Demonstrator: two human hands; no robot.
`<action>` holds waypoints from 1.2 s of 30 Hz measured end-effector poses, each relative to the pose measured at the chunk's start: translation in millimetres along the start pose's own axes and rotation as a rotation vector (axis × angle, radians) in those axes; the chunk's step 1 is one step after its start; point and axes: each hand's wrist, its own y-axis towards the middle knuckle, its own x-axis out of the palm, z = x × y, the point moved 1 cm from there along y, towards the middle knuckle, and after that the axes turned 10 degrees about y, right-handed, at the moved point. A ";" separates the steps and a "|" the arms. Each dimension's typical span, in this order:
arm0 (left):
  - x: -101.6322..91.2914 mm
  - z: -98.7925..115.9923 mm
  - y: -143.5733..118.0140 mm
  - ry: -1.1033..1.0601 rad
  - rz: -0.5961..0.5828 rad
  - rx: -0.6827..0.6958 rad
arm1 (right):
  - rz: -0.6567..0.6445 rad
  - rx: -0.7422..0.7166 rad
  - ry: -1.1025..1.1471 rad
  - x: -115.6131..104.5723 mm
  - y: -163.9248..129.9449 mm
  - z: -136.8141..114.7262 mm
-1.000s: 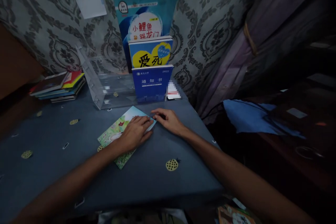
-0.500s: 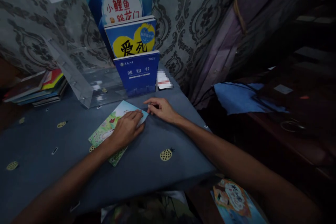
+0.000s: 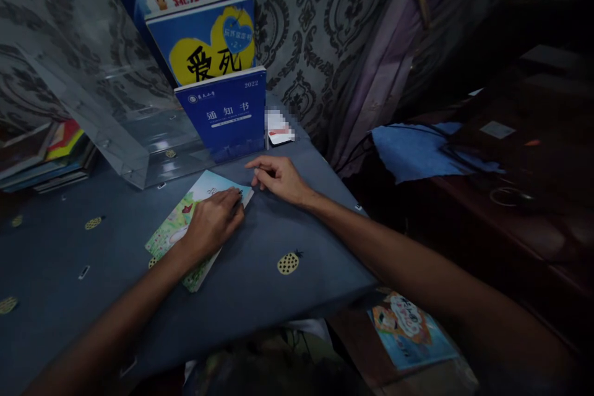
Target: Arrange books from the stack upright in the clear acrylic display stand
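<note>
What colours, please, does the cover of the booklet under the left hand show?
The booklet shows mainly light blue and green, in the head view.

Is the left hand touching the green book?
Touching: the head view shows the left hand resting on the green book, covering part of its front.

Single head-worn view, from the wearer's own vantage, facing forward and down, near the table (image 3: 245, 297)

Dim light, near-black right edge, faint glare on clear stand (image 3: 134, 166)
</note>
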 end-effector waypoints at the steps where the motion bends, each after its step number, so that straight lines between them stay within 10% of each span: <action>1: 0.5 0.0 -0.2 0.003 0.007 0.003 | -0.001 0.001 0.000 0.2 -0.2 -0.2; 15: 3.2 1.1 -2.0 0.045 0.026 0.024 | -0.067 0.000 -0.116 2.7 -4.1 -4.8; 36: -2.1 -8.0 -7.1 0.073 0.030 0.052 | -0.174 -0.074 -0.874 39.9 -18.2 -21.7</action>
